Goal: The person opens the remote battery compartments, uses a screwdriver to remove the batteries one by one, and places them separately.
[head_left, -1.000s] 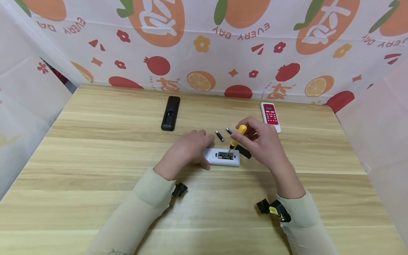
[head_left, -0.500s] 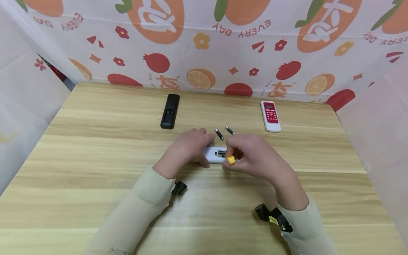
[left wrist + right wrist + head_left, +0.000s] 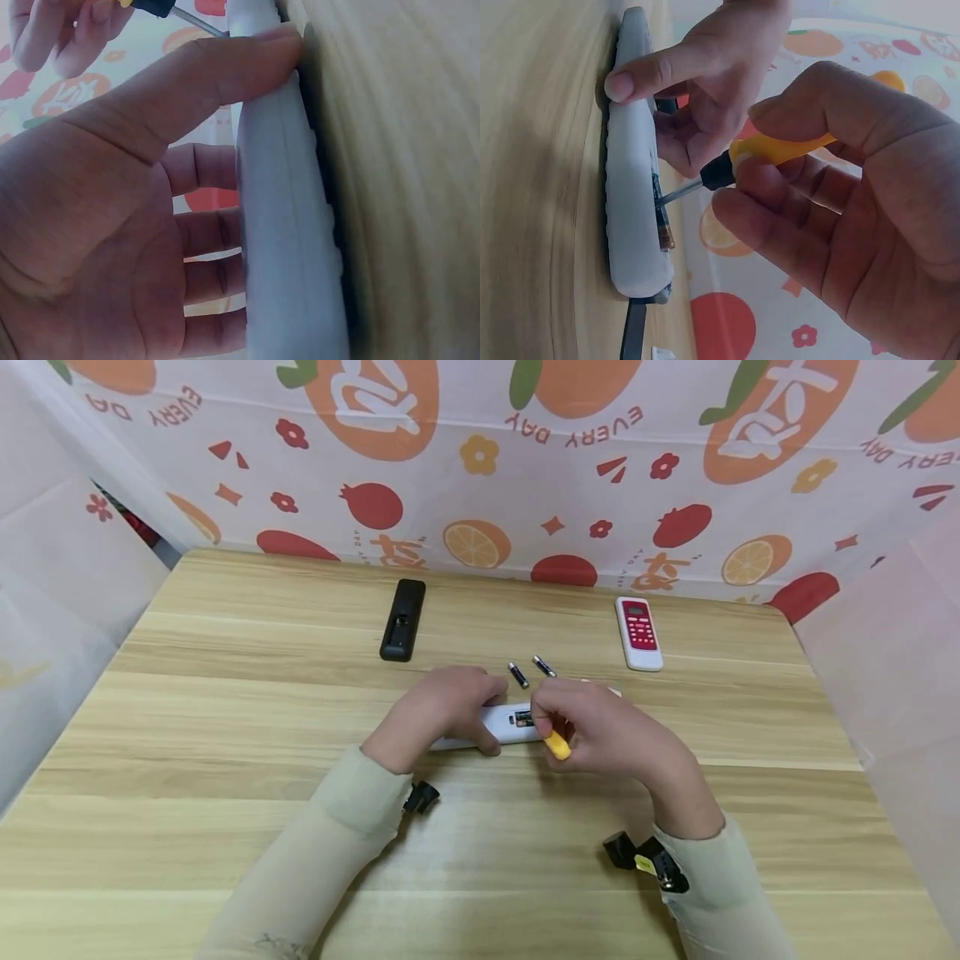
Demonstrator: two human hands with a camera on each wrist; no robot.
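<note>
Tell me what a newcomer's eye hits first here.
Probably the yellow screwdriver in the person's right grip, its tip at the open battery bay of the white remote. Then the fruit-print cloth behind the table. Last, a red-faced remote at the table's far right.

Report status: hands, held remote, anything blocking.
Left hand gripping white remote. Right hand holding yellow screwdriver, tip at battery compartment. Right hand partly blocks head view.

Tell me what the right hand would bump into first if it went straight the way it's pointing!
The white remote, most likely: the right hand holds a yellow screwdriver whose tip points into the remote's open battery compartment. Whether the tip touches anything inside is hidden.
</note>
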